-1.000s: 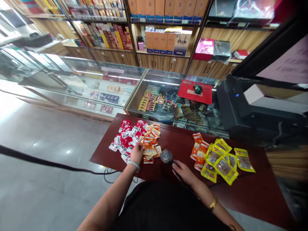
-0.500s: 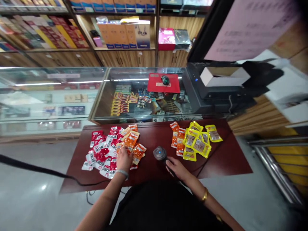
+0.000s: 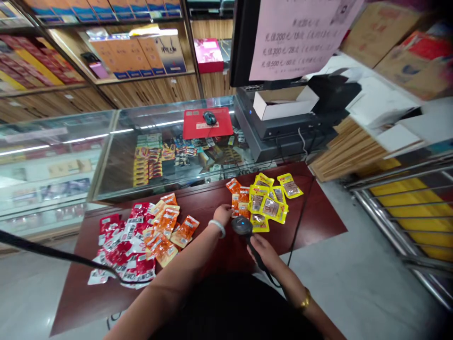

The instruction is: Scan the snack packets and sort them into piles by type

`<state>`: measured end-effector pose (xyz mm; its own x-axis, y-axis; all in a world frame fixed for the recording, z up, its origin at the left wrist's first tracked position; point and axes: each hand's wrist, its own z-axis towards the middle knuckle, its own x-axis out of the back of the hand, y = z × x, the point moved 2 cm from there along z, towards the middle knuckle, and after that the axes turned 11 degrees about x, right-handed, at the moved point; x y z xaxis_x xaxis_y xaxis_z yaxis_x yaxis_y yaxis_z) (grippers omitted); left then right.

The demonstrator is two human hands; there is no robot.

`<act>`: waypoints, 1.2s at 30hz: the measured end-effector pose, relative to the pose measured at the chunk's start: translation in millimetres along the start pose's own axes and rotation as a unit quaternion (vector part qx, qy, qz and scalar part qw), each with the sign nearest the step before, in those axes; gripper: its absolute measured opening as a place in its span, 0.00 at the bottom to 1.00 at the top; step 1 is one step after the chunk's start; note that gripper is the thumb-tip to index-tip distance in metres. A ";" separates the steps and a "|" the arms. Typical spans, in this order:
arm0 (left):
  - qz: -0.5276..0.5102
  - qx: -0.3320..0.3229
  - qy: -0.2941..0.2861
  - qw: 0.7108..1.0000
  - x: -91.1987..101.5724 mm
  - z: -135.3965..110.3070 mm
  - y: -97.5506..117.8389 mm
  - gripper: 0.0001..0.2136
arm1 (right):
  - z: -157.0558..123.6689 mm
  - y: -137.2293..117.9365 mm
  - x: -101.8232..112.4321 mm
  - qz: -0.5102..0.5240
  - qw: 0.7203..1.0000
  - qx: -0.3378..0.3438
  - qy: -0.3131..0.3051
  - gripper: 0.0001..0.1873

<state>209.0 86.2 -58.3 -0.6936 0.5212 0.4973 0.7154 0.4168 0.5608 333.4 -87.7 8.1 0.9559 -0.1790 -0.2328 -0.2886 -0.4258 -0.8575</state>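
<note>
My right hand (image 3: pixel 260 250) is closed round the handle of a black handheld barcode scanner (image 3: pixel 242 225); its head, with a small blue light, points toward the right-hand packets. My left hand (image 3: pixel 222 215), fingers curled, is at the edge of the orange snack packets (image 3: pixel 244 193) on the right, and what it grips, if anything, is hidden. Yellow snack packets (image 3: pixel 272 209) overlap these on their right side. On the left part of the table lies a pile of red and white packets (image 3: pixel 122 248), with more orange packets (image 3: pixel 166 219) along its right side.
The packets lie on a dark red table (image 3: pixel 311 226) against a glass display case (image 3: pixel 116 184). On the case are a red mat (image 3: pixel 191 127) with a mouse (image 3: pixel 209 118), and a dark machine bearing a white box (image 3: pixel 283 111). A metal rack (image 3: pixel 375 212) stands at right.
My left hand has left the orange packets of the left pile and moved right to the other orange packets. The scanner has come closer to those packets. The camera view has turned right.
</note>
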 end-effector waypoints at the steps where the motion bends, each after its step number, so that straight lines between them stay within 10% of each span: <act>1: -0.004 0.020 -0.008 1.000 -6.2 3.5 7.1 0.08 | -0.9 1.4 3.8 0.001 1.000 0.000 0.008 0.31; 14: -0.132 0.059 -0.040 0.989 -31.5 13.3 5.2 0.03 | -0.2 7.2 15.2 0.034 0.999 -0.021 0.016 0.31; 25: -0.250 -0.013 -0.069 0.966 36.5 -29.3 -70.3 0.14 | 17.8 -17.2 -29.8 -0.014 0.998 0.006 -0.056 0.30; 36: -0.125 -0.005 -0.061 0.990 89.9 -77.5 -118.8 0.09 | 37.2 -7.2 -84.3 -0.051 0.984 -0.001 -0.169 0.28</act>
<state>55.0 25.8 -29.0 -0.8330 0.4892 0.2585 0.5212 0.5369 0.6634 256.9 -36.5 16.8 0.9433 0.1689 -0.2856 -0.1905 -0.4290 -0.8830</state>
